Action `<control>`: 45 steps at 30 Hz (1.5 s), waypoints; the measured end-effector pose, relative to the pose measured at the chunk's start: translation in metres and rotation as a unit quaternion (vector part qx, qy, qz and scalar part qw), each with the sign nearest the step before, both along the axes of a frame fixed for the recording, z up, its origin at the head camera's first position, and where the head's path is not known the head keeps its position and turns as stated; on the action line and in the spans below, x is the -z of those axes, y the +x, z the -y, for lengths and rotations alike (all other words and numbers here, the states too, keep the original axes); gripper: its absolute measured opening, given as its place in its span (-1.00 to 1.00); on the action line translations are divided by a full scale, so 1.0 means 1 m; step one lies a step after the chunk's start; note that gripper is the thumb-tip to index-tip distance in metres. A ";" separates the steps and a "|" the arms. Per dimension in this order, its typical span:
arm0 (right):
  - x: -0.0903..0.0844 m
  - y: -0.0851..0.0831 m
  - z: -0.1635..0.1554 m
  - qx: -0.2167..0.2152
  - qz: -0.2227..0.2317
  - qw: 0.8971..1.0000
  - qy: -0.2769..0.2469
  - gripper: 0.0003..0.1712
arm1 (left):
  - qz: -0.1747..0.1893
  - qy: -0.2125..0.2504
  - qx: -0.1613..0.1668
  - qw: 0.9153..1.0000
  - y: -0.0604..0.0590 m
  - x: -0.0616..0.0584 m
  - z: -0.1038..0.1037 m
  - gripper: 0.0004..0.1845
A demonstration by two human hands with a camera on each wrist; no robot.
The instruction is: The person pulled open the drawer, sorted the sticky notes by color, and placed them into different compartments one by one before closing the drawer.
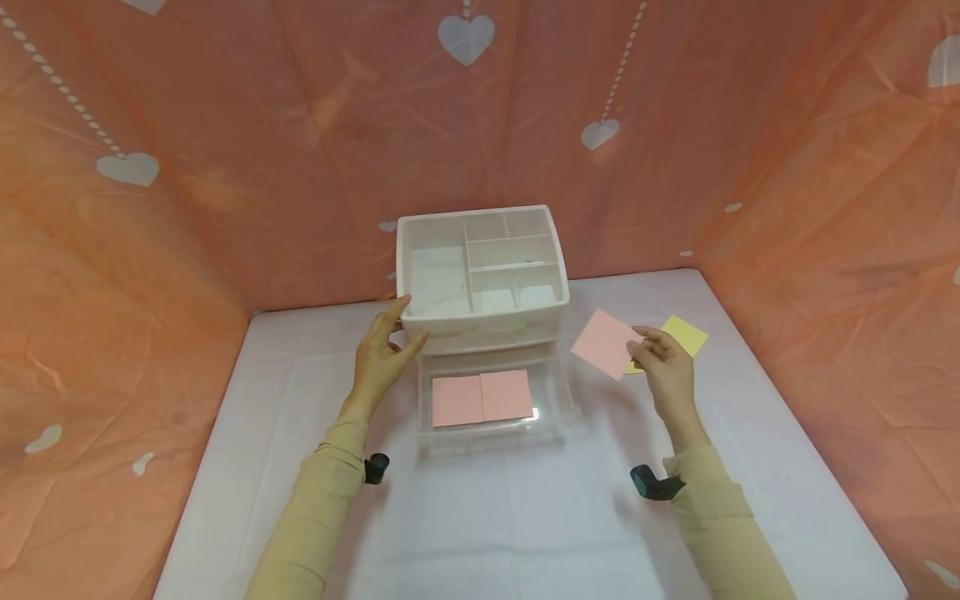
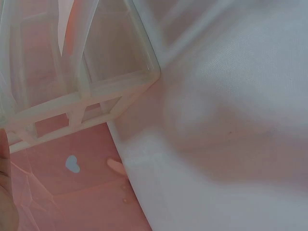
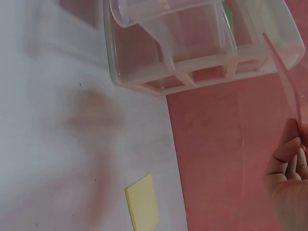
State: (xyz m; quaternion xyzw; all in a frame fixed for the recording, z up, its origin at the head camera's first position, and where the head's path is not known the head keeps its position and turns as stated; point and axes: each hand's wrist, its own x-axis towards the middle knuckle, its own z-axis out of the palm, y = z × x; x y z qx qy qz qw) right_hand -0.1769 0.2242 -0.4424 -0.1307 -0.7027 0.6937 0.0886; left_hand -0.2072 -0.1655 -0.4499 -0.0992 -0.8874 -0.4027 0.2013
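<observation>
A white drawer organiser (image 1: 480, 325) stands at the back of the table, its clear lower drawer (image 1: 558, 400) pulled out. Two pink paper notes (image 1: 482, 397) lie side by side inside that drawer. My left hand (image 1: 386, 354) rests against the organiser's front left corner, fingers mostly straight. My right hand (image 1: 660, 358) pinches a loose pink note (image 1: 603, 342) held above the table, right of the drawer. In the right wrist view the pink note (image 3: 284, 72) shows edge-on above my fingers (image 3: 288, 154), with the organiser (image 3: 192, 77) beyond.
A yellow note (image 1: 686, 333) lies flat on the white table (image 1: 525, 517) behind my right hand; it also shows in the right wrist view as the yellow note (image 3: 143, 202). Orange cloth walls with white hearts (image 1: 465, 37) enclose the table on three sides.
</observation>
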 end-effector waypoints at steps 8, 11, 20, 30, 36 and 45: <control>-0.002 0.007 0.016 -0.082 -0.020 0.995 0.059 -0.63 | -0.008 0.001 0.001 1.000 0.000 0.001 0.000 -0.34; -0.001 0.007 0.023 -0.114 -0.021 0.990 0.080 -0.59 | -0.010 0.000 0.000 1.000 0.000 0.001 -0.001 -0.34; 0.007 0.004 0.046 -0.155 -0.016 0.983 0.101 -0.62 | -0.002 0.001 -0.003 1.000 0.000 0.001 -0.001 -0.34; 0.015 0.001 0.070 -0.198 -0.029 0.965 0.173 -0.68 | -0.002 -0.001 -0.003 1.000 0.000 0.001 0.000 -0.33; 0.014 -0.003 0.078 -0.223 -0.030 0.946 0.235 -0.71 | -0.010 -0.002 -0.001 1.000 0.000 0.001 -0.001 -0.34; 0.014 -0.002 0.087 -0.247 -0.065 0.889 0.380 -0.76 | -0.008 -0.002 -0.002 1.000 0.001 -0.001 -0.001 -0.34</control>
